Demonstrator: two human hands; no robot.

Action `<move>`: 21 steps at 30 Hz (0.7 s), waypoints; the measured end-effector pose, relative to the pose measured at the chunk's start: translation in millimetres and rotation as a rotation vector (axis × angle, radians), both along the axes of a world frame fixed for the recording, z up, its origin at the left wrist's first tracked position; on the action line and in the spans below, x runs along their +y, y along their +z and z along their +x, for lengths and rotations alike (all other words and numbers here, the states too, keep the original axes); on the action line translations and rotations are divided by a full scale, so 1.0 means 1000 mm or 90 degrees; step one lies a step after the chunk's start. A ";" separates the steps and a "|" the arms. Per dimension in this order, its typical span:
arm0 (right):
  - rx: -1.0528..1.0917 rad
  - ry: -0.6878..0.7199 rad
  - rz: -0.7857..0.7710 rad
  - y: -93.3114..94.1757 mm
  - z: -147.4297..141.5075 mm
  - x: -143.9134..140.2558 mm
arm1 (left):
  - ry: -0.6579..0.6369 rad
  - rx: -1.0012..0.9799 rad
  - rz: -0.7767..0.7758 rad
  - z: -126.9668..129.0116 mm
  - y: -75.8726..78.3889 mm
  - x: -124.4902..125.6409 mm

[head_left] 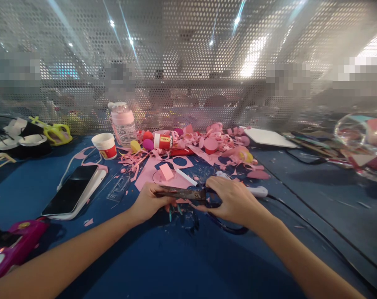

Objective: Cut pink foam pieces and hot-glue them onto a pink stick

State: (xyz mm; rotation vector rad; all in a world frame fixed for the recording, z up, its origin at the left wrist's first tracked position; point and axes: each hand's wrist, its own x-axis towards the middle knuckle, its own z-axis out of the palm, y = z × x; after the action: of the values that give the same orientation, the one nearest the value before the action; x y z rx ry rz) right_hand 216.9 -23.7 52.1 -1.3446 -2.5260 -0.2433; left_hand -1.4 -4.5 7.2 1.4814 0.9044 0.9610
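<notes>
While fingers (163,202) pinch, scissors (183,193) between (blades shut)

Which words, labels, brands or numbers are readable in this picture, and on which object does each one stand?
None can be read.
Red label on the small can: print too blurred.
Red band on the white paper cup: marks too small.
Clear ruler: markings not legible.
Phone: dark screen, no text.
Scissors held by the left hand and right hand: no readable mark.
</notes>
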 end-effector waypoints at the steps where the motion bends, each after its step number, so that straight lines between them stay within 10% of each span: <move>1: 0.000 -0.001 0.000 0.000 0.000 0.000 | -0.003 0.002 0.005 0.000 0.000 0.000; 21: 0.143 -0.349 -0.080 -0.020 -0.018 0.002 | -0.008 -0.031 -0.034 0.003 -0.003 0.006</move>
State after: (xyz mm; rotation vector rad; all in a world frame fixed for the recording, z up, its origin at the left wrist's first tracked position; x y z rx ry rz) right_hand 199.3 -21.4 32.4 -1.9738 -1.9762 -0.0314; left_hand 1.2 1.6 4.2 1.4112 0.8780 0.9519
